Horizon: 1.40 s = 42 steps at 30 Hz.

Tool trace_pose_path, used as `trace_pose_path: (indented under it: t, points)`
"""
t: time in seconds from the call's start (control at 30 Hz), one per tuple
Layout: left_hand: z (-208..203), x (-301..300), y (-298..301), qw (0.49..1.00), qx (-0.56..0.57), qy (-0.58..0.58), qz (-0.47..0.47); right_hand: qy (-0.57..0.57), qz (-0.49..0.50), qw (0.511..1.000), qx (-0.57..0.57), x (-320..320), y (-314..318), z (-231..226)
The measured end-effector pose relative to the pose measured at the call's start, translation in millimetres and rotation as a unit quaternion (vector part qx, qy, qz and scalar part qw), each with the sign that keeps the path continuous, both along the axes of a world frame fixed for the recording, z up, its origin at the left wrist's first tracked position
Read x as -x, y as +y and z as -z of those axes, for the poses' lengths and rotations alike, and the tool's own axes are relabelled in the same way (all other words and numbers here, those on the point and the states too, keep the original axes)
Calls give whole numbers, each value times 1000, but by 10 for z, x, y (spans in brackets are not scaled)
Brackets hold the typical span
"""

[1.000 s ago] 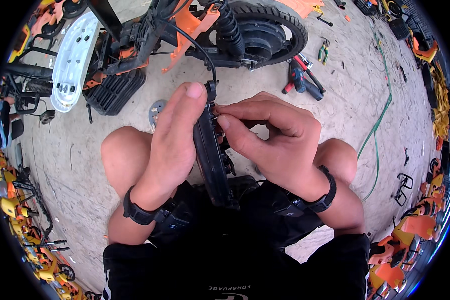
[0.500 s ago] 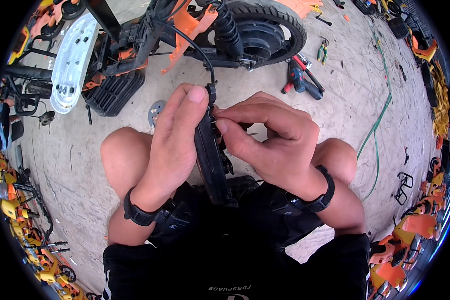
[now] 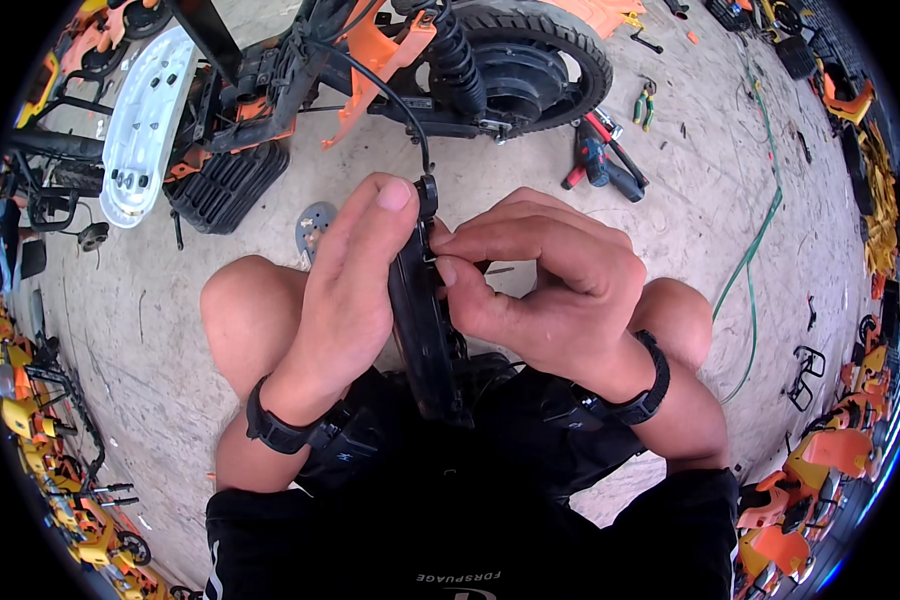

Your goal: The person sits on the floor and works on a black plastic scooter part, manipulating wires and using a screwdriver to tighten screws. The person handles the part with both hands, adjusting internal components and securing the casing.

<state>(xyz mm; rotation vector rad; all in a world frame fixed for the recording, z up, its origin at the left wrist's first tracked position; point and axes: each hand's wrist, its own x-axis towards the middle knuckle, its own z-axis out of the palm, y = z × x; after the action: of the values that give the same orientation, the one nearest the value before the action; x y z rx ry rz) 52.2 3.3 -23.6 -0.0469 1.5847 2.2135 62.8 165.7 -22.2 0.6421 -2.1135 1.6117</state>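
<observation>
Two hands, one part: the left hand [image 3: 345, 265] and the right hand [image 3: 560, 275] meet at the upper end of a long black part [image 3: 422, 320].
Left grip: grasping the part along its left side, thumb lying near the top.
Right fingertips: thumb and forefinger bent close together at the part's right edge — whether they pinch something small there, I cannot tell.
Part's place: slanting between the bare knees, lower end over the black clothing [image 3: 450, 510].
Wrists: a black strap [image 3: 283, 420] around each.
Cable: a black cable [image 3: 423, 138] curves from near the part's top toward the vehicle frame [image 3: 270, 90].
Beyond the hands: a rear wheel [image 3: 530, 80] with a treaded tyre, a coil spring [image 3: 457, 75] beside it, and an orange panel [image 3: 390, 50].
Farther left: a ribbed black block [image 3: 232, 188] on the concrete floor [image 3: 690, 230], near a long white tray [image 3: 150, 130].
Farther right: a power drill [image 3: 594, 160], green-handled pliers [image 3: 650, 108] and a winding green hose [image 3: 763, 225].
Outer rim: orange and yellow vehicle parts [image 3: 778, 550] — crowded along both sides.
</observation>
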Motion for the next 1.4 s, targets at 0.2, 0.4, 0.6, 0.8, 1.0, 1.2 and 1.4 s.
trace_pose_path:
  t: [0.2, 0.4, 0.6, 0.8, 1.0, 1.2, 1.4]
  points:
    - [-71, -6, 50, 1000, 2, -13, -25, 35, 58, 998, -1, -14, -45, 18]
    - [-36, 4, 20, 1000, 14, 11, -12, 46, 62, 997, -2, 2, -45, 53]
    - [-71, -3, -2, 1000, -21, -11, 0, 89, 57, 994, -30, 26, -32, 43]
    - [-111, -7, 43, 1000, 24, -3, -7, 115, 57, 991, -43, 36, -32, 28]
    - [-57, -10, -15, 1000, 17, 16, -8, 135, 27, 988, -67, 65, -2, -2]
    - [-29, -5, -36, 999, 40, 24, 3, 152, 12, 983, -106, 61, 37, -23]
    - [-66, -14, -14, 999, 42, 9, 7, 192, 0, 973, -125, 92, 76, -11]
